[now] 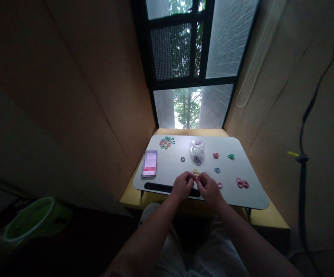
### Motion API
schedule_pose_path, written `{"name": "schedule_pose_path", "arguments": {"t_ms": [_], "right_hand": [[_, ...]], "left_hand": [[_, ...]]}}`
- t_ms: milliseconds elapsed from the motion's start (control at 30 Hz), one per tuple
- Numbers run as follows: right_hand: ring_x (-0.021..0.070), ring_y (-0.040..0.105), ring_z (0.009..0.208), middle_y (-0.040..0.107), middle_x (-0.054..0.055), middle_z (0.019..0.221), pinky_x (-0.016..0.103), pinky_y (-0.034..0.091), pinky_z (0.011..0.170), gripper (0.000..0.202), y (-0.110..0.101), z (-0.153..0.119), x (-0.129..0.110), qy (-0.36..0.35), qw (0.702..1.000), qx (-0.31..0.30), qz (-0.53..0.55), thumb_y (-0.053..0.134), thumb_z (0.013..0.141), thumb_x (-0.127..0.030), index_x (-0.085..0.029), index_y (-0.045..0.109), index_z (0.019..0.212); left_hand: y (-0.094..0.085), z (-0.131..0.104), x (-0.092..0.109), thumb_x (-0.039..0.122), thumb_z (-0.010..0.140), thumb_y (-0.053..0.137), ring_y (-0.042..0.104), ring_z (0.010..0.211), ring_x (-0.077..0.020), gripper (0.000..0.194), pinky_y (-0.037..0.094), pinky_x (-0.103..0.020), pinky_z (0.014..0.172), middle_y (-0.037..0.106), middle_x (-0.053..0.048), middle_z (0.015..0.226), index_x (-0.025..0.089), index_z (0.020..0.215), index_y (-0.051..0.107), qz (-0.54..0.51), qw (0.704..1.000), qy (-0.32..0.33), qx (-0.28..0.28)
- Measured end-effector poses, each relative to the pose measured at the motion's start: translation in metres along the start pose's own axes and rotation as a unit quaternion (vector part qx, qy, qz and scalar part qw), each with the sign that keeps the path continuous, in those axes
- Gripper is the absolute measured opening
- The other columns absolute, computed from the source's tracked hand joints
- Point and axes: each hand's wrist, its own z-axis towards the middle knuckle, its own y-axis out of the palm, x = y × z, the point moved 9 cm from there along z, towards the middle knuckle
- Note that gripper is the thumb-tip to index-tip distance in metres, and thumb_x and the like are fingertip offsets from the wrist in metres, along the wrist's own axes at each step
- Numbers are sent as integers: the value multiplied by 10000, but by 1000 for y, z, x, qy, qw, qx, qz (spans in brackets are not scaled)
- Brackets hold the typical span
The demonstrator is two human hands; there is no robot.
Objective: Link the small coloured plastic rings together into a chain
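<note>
Near the front edge of the white folding table (172,167), my left hand (183,184) and my right hand (210,187) meet. Both pinch a small reddish band (196,178) between their fingertips. Just beyond the fingers lie yellow bands (195,171). A pink band (220,185) is right beside my right hand. Purple bands (197,159) lie at the front of a clear round jar (197,148). Separate little groups sit to the right: red bands (215,155), green bands (231,156), teal bands (217,170) and pink bands (242,183).
A mixed pile of coloured bands (166,142) is at the back left, a dark band (183,159) left of the jar. A phone (150,163) lies at the left edge. A black slot (158,187) runs along the front. A green basket (40,219) stands at lower left.
</note>
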Motion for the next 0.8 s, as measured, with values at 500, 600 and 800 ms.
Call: {"name": "schedule_pose_path", "arguments": {"t_ms": [500,600,800], "right_hand": [[152,559,640,622,0,730,250,393,600,74,3,1,2,-2,1000,-1,10,479,845,-231,-213,546,817],[155,564,647,622,1,728,250,394,602,74,2,1,2,1,1000,6,0,485,843,-234,-214,550,812],[156,588,668,650,9,766,248,409,618,100,2,1,3,10,1000,4,16,481,871,-258,-213,568,852]], "left_hand": [[-1,-1,1,217,843,508,589,706,-124,126,447,-235,670,668,0,806,190,850,631,0,1000,3,5],[-1,-1,2,219,840,514,581,710,-125,111,445,-233,664,655,-1,801,187,835,620,1,1000,8,-3],[-1,2,-7,258,862,507,592,716,-127,133,460,-236,667,655,-13,814,180,860,615,-43,999,-11,4]]}}
